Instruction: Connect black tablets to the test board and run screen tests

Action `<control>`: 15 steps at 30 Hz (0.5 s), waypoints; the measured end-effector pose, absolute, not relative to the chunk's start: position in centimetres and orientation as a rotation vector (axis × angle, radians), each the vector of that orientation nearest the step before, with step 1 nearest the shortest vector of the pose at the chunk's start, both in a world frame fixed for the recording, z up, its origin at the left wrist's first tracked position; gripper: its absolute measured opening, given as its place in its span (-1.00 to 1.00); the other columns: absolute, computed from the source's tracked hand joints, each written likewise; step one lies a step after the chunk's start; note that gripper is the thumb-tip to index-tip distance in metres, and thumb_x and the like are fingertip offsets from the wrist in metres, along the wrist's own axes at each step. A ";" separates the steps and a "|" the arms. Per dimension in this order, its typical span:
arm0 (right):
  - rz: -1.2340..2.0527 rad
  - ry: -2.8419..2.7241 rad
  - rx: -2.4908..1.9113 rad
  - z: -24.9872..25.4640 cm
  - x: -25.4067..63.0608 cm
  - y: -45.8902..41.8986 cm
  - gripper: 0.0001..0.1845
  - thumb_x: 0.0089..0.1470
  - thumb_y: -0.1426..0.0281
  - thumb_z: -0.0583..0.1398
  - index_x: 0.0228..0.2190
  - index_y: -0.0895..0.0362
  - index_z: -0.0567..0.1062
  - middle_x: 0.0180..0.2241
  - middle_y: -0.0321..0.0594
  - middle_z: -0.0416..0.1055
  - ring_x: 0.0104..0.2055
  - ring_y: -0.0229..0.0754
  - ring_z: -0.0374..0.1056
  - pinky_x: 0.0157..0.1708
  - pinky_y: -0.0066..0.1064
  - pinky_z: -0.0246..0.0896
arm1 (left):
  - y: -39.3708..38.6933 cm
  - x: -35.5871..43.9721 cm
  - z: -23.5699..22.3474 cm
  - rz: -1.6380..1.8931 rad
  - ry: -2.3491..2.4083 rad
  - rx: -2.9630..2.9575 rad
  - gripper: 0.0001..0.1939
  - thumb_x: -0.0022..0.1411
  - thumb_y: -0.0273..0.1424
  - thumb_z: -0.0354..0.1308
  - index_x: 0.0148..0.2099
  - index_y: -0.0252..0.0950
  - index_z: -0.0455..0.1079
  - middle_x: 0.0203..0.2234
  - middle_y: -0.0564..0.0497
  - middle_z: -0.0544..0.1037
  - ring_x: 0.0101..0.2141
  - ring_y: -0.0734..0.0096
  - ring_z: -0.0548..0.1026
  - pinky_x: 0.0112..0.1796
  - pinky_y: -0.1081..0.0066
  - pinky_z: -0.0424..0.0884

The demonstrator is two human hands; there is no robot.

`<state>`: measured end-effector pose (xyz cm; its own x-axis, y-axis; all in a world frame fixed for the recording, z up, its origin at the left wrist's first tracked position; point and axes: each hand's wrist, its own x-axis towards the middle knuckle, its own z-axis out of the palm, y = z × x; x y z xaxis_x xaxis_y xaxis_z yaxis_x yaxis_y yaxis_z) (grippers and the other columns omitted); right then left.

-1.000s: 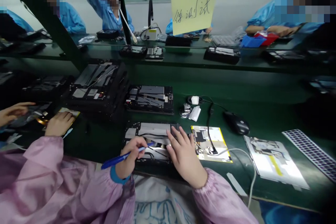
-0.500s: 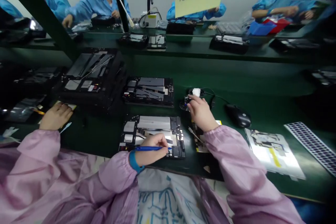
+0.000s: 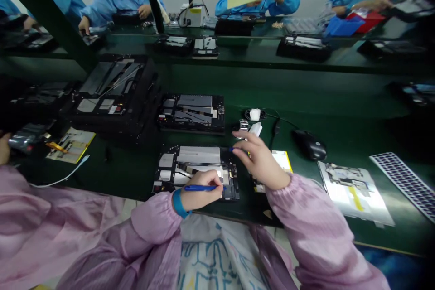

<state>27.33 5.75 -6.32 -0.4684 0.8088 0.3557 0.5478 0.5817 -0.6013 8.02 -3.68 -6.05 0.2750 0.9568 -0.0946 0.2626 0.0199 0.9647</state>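
Observation:
My left hand [image 3: 201,195], a blue band at its wrist, is closed around a slim blue pen-shaped tool [image 3: 199,188]. It rests over the lower part of an opened tablet [image 3: 200,153] with grey panels and dark ribbon cables; the tool's tip is near the tablet's lower right. Beyond the tablet's upper right corner, my right hand [image 3: 260,156] pinches a small blue piece [image 3: 232,149], too small to name. Under that hand lies a yellow-edged panel [image 3: 282,160], partly hidden by hand and sleeve. A small round container [image 3: 243,125] stands just past its fingers.
A second opened tablet [image 3: 192,113] lies behind, beside a tall tablet stack [image 3: 112,86]. Rightward are a mouse [image 3: 308,144], a silver panel [image 3: 360,190] and a keyboard [image 3: 404,183]. A neighbour's hand [image 3: 4,147] shows at far left. Co-workers sit beyond the shelf [image 3: 251,61].
My right hand has drawn back from the small container, now pinching the small blue piece. My left hand shifted slightly right with the tool. The neighbour's hand moved left, off the yellow-edged board.

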 end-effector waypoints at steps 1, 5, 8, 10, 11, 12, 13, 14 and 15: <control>0.659 -2.176 -1.016 -6.2 27.2 4.6 -0.76 0.18 0.26 0.09 -0.33 0.11 0.50 0.00 -0.03 0.40 0.11 -0.02 0.28 0.08 -0.04 0.18 | -3.8 7.8 -6.2 0.874 1.176 1.372 -0.91 0.08 -0.50 0.09 -0.46 -0.29 0.25 -0.56 0.05 0.44 -0.58 0.52 0.38 -0.57 0.52 0.25; 0.990 -2.045 -0.956 -6.5 26.7 0.9 -0.79 0.17 0.26 0.13 -0.32 0.10 0.51 -0.16 -0.07 0.47 -0.07 -0.10 0.40 -0.04 -0.18 0.31 | -4.1 7.0 -6.2 1.127 1.001 1.098 -0.77 0.17 -0.29 0.13 -0.41 -0.28 0.15 -0.51 0.04 0.44 -0.62 0.57 0.37 -0.63 0.55 0.24; 1.099 -1.936 -0.953 -7.0 26.4 -0.3 -0.78 0.17 0.25 0.14 -0.33 0.11 0.52 -0.21 -0.08 0.48 -0.10 -0.12 0.42 -0.07 -0.21 0.33 | -4.1 6.9 -6.1 1.176 0.936 1.079 -0.69 0.16 -0.21 0.16 -0.40 -0.28 0.15 -0.52 0.04 0.43 -0.62 0.58 0.38 -0.64 0.57 0.24; 1.134 -1.896 -0.932 -7.0 26.1 -0.6 -0.79 0.16 0.26 0.15 -0.33 0.11 0.52 -0.22 -0.09 0.49 -0.12 -0.13 0.42 -0.08 -0.23 0.34 | -4.0 7.0 -6.1 1.161 0.933 1.085 -0.68 0.15 -0.19 0.18 -0.40 -0.29 0.16 -0.52 0.04 0.44 -0.61 0.58 0.38 -0.64 0.57 0.24; 1.144 -1.886 -0.920 -7.0 25.9 -0.7 -0.80 0.16 0.26 0.15 -0.33 0.11 0.52 -0.24 -0.10 0.49 -0.13 -0.13 0.43 -0.09 -0.24 0.34 | -4.0 7.1 -6.1 1.141 0.937 1.091 -0.67 0.15 -0.18 0.19 -0.40 -0.30 0.17 -0.52 0.03 0.44 -0.61 0.58 0.39 -0.64 0.58 0.25; 1.150 -1.879 -0.911 -7.0 25.6 -0.9 -0.80 0.16 0.26 0.15 -0.34 0.11 0.52 -0.26 -0.10 0.50 -0.14 -0.14 0.43 -0.11 -0.26 0.35 | -4.0 7.2 -6.2 1.116 0.945 1.099 -0.66 0.14 -0.18 0.19 -0.40 -0.30 0.17 -0.51 0.03 0.44 -0.60 0.57 0.40 -0.64 0.58 0.25; 1.153 -1.874 -0.903 -7.0 25.4 -1.1 -0.79 0.17 0.26 0.15 -0.35 0.11 0.51 -0.27 -0.11 0.50 -0.16 -0.14 0.44 -0.13 -0.27 0.36 | -4.1 7.2 -6.2 1.090 0.955 1.111 -0.67 0.14 -0.18 0.19 -0.40 -0.30 0.17 -0.51 0.02 0.45 -0.60 0.57 0.40 -0.64 0.58 0.25; 1.158 -1.875 -0.891 -6.9 25.1 -1.3 -0.76 0.18 0.25 0.13 -0.37 0.11 0.51 -0.30 -0.11 0.51 -0.19 -0.14 0.44 -0.16 -0.28 0.37 | -4.2 7.3 -6.2 1.064 0.962 1.132 -0.68 0.15 -0.19 0.18 -0.41 -0.30 0.18 -0.52 0.02 0.45 -0.60 0.57 0.39 -0.64 0.58 0.24; 1.165 -1.882 -0.877 -6.9 24.8 -1.5 -0.73 0.19 0.23 0.11 -0.39 0.11 0.51 -0.34 -0.12 0.51 -0.21 -0.14 0.45 -0.17 -0.29 0.37 | -4.3 7.2 -6.2 1.041 0.968 1.162 -0.70 0.16 -0.21 0.18 -0.41 -0.30 0.19 -0.53 0.03 0.45 -0.61 0.58 0.39 -0.64 0.58 0.24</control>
<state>24.83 -1.54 -6.94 -0.4906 0.8392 0.2344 0.1645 0.3534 -0.9209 7.22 -4.30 -6.18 0.2438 0.9682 -0.0562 -0.1262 0.0891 0.9880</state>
